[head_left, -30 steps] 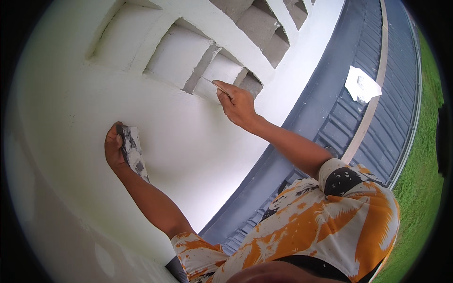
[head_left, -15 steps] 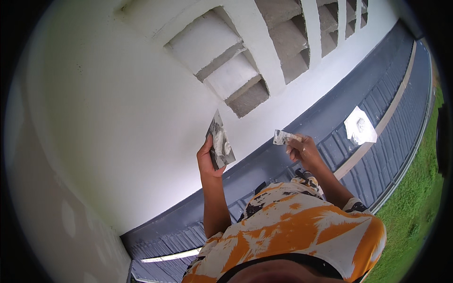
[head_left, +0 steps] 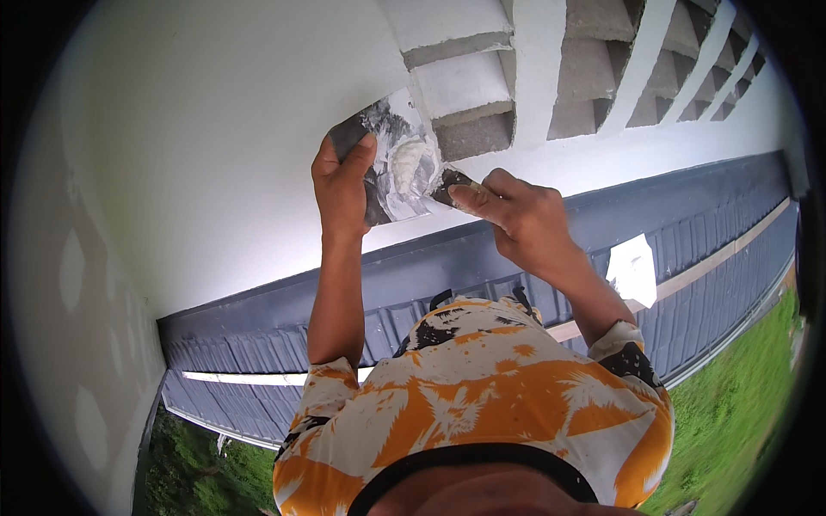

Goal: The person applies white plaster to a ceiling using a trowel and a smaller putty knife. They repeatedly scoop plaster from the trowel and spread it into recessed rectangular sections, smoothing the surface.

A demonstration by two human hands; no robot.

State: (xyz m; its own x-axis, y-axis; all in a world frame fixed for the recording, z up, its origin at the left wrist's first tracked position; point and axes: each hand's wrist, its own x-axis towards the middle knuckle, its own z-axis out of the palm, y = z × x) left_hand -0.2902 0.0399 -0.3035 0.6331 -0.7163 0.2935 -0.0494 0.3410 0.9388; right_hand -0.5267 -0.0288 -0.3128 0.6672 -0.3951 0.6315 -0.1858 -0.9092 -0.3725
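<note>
My left hand (head_left: 344, 176) grips a square dark plate (head_left: 381, 120), smeared white and grey, with a mound of white paste (head_left: 409, 168) on it, held in front of the white wall (head_left: 215, 155). My right hand (head_left: 516, 219) is closed round a small scraper (head_left: 447, 185), its paste-covered blade at the plate's right side, against or very close to the paste. Just beyond both hands are recessed openings (head_left: 465, 82) in the wall, with white faces and bare grey, rough-edged parts.
A grey ribbed roof (head_left: 714, 245) runs below the wall, with a pale strip (head_left: 731, 253) and a white angular sheet (head_left: 631, 273) on it. Grass (head_left: 723, 413) and trees (head_left: 206, 464) lie beyond. A patched side wall (head_left: 90, 344) is at the left.
My left hand has risen and moved right, then the plate turned to show its paste. My right scraper has left the wall recess and come over to the plate. My view has turned.
</note>
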